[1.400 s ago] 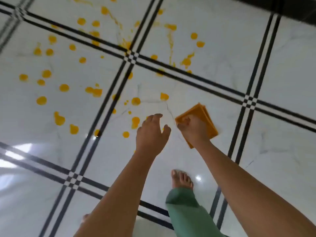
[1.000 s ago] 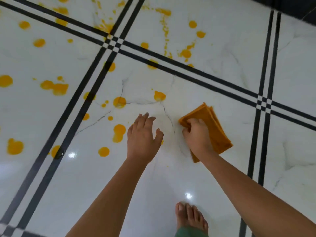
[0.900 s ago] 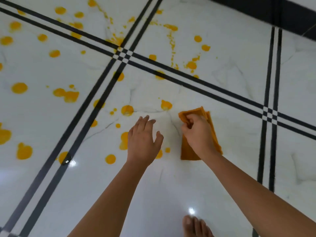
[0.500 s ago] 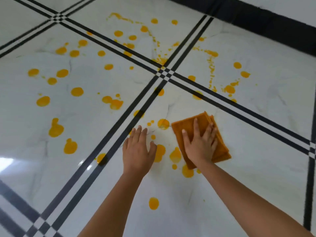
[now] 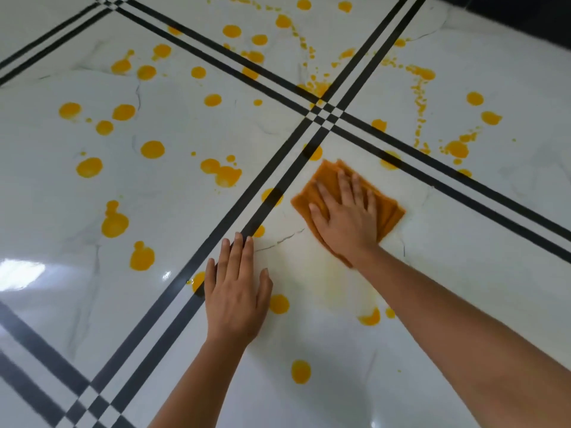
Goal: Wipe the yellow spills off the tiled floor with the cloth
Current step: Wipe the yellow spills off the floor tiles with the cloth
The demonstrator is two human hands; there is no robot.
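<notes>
Head view, looking down at the tiled floor (image 5: 463, 273). My right hand (image 5: 346, 223) lies flat on the folded orange cloth (image 5: 391, 211), fingers (image 5: 341, 186) spread and pressing it down at centre frame, just right of the double black tile lines (image 5: 247, 211). My left hand (image 5: 236, 295) is planted palm-down on bare tile at lower centre, fingers together, thumb out, holding nothing; its fingertips touch the nearer black line.

Risks as I judge them:
- A pale yellow smear (image 5: 340, 288) trails below the cloth toward the lower centre. The cloth may be spreading liquid thin, not lifting it; a saturated fold would cause that.
- A drop (image 5: 278, 304) sits just beside my left thumb, another blot (image 5: 197, 281) touches the little-finger side. A shift of weight puts my palm in it and tracks it on.
- Wet glossy tile under a bracing hand could slip.
- Most of the yellow spills (image 5: 222, 174) are unwiped across the left and upper frame, well apart from the cloth. One cloth face may not last.

Against half a second earlier: the cloth has moved up toward the tile-line crossing (image 5: 324, 114); the blots that lay beside it then are gone or smeared; a half-wiped crescent (image 5: 369, 318) remains at lower right. My left hand has settled flatter.
</notes>
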